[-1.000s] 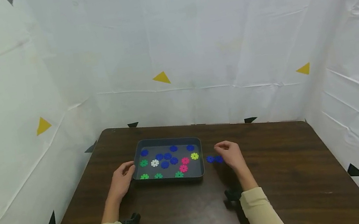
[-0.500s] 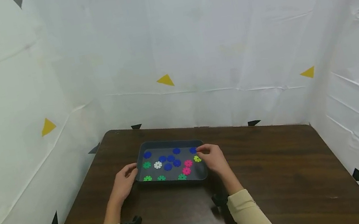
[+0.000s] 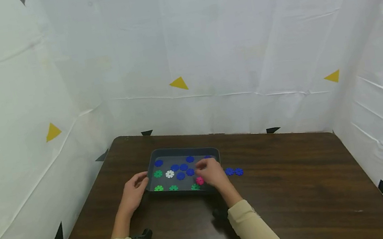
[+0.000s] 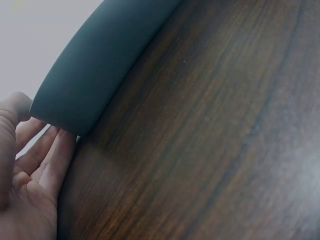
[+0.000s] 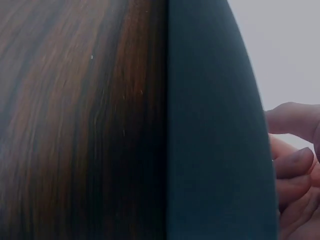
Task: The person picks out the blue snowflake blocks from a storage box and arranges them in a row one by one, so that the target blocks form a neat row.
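Observation:
A dark grey tray [image 3: 185,150] on the wooden table holds flat notched plastic discs: several blue discs [image 3: 174,167] and green discs [image 3: 158,174], a white disc [image 3: 170,174] and a pink disc [image 3: 199,180]. At the tray's near left corner, my left hand [image 3: 132,193] touches the outside with thumb and extended fingers; the left wrist view shows its fingertips [image 4: 64,137] low on the wall. Over the tray's right part, my right hand [image 3: 212,173] has thumb and forefinger close together beside a blue disc. I cannot tell whether anything is between them.
Two blue discs [image 3: 234,171] lie on the table [image 3: 300,177] right of the tray. White sheeting [image 3: 210,48] with coloured triangles hangs behind and at both sides. A dark wrist device [image 3: 143,238] sits by the left sleeve, another [image 3: 220,213] by the right.
My right hand has moved left from the loose blue discs, across the tray's right edge and over the pink discs, hiding one and the yellow disc. My left hand stays at the tray's corner.

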The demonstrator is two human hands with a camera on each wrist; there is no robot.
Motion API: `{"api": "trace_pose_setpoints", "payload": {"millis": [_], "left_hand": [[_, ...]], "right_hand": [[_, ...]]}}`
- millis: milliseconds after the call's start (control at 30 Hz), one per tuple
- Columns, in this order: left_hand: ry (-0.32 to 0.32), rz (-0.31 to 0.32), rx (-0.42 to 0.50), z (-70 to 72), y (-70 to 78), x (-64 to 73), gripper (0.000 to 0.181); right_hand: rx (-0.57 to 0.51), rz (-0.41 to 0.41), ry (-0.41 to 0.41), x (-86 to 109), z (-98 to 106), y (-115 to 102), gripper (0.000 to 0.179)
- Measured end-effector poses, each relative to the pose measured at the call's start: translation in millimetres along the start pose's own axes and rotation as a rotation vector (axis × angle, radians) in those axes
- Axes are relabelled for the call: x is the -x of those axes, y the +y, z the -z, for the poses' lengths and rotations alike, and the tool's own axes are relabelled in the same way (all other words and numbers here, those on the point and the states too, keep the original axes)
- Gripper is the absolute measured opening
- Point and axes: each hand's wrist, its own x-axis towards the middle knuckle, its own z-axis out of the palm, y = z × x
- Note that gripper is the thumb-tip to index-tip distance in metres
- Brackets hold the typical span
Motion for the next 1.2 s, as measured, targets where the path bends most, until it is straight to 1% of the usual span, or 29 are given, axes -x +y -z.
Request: {"api": "trace_pose_setpoints", "payload": {"millis": [133, 200, 333, 467, 567, 733, 867, 1067, 1200], "left_hand": [[0.000, -0.012, -0.003, -1.1, -1.8, -1.1, 0.045], [-0.006, -0.018, -0.004, -2.6, -2.7, -0.6, 0.045], [0.003, -0.018, -0.002, -5.7, -4.1, -0.1, 0.045], [0.019, -0.020, 0.002, -8.0, -2.9, -0.8, 0.044], [0.026, -0.016, 0.004, -10.0, -1.1, -1.8, 0.043], [0.036, -0.003, 0.005, -13.6, 1.6, -3.3, 0.042], [0.040, 0.012, 0.019, -15.6, 2.8, -3.5, 0.042], [0.048, 0.019, 0.021, -17.2, 1.9, -3.2, 0.040], [0.054, 0.019, 0.023, -16.4, 3.8, -2.9, 0.040]], "right_hand": [[0.036, -0.055, -0.009, -4.7, -8.9, -2.0, 0.027], [0.089, -0.071, -0.036, -6.6, -11.7, -1.8, 0.031], [0.214, -0.064, -0.077, -11.2, -14.4, -3.6, 0.039], [0.304, -0.073, -0.063, -15.1, -16.4, -7.0, 0.040], [0.349, -0.088, -0.053, -16.2, -18.4, -7.0, 0.040], [0.365, -0.092, -0.024, -17.2, -20.4, -4.4, 0.038], [0.372, -0.097, -0.019, -17.1, -19.6, -4.2, 0.034], [0.338, -0.101, -0.027, -15.4, -16.8, -6.1, 0.028], [0.329, -0.103, -0.013, -15.5, -17.4, -5.7, 0.025]]}}
